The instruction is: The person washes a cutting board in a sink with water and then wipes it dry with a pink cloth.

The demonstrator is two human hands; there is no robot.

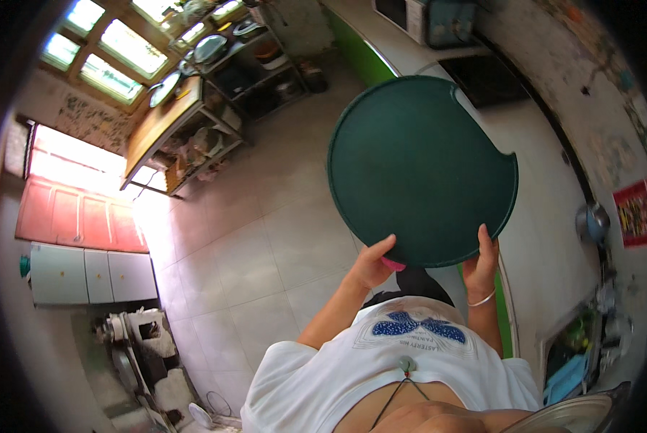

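Note:
A large round dark green lid or tray [421,168], apparently plastic, is held up before me over the floor and the counter's edge. It has a raised rim, and a wide piece is cut out of its upper right side. My left hand [371,265] grips the near left rim, thumb on top and fingers hidden beneath. Something pink [394,264], perhaps a cloth or sponge, shows under that hand. My right hand [480,268], with a bracelet on its wrist, holds the near right rim, its thumb also on the upper face.
Along the right runs a pale counter [550,233] with a black cooktop [486,81], a microwave [402,16] and a sink [569,346]. A wooden-topped table [164,124] and a metal shelf rack [248,65] stand far left. White cabinets [99,276] line the left.

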